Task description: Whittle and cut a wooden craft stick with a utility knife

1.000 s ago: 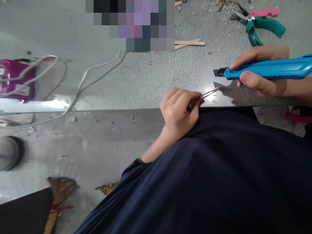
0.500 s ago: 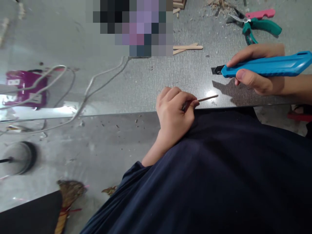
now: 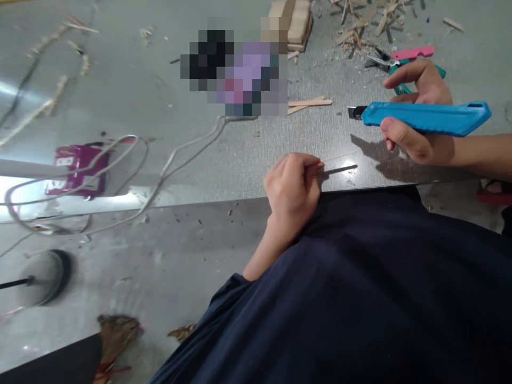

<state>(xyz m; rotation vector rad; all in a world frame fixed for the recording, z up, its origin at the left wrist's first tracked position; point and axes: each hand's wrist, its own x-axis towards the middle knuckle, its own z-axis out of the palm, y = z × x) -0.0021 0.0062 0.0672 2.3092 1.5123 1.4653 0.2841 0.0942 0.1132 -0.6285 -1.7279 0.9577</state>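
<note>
My left hand [image 3: 291, 184] is closed at the front edge of the table, pinching a thin wooden stick [image 3: 340, 158]. The stick shows almost edge-on, pointing right, with a dark shadow below it; the end inside my fingers is hidden. To the right, my right hand [image 3: 420, 117] grips a blue utility knife [image 3: 424, 117] between thumb and fingers, index finger lifted off the handle. Its short dark blade points left, above the table and apart from the stick. Beyond my left hand lie a few flat craft sticks [image 3: 310, 104].
Behind my right hand are green-handled pliers [image 3: 402, 88] and a pink tool [image 3: 414, 53]. Wood scraps [image 3: 360, 24] and a stack of wooden pieces [image 3: 299, 24] lie farther back. A white cable [image 3: 172, 154] crosses the table near a purple packet [image 3: 80, 168]. A broom [image 3: 118, 336] is on the floor.
My right index finger has lifted off the knife. The stick in my left hand has turned and looks thinner, with its shadow separate below. The whole view has shifted, showing more of the table's far side.
</note>
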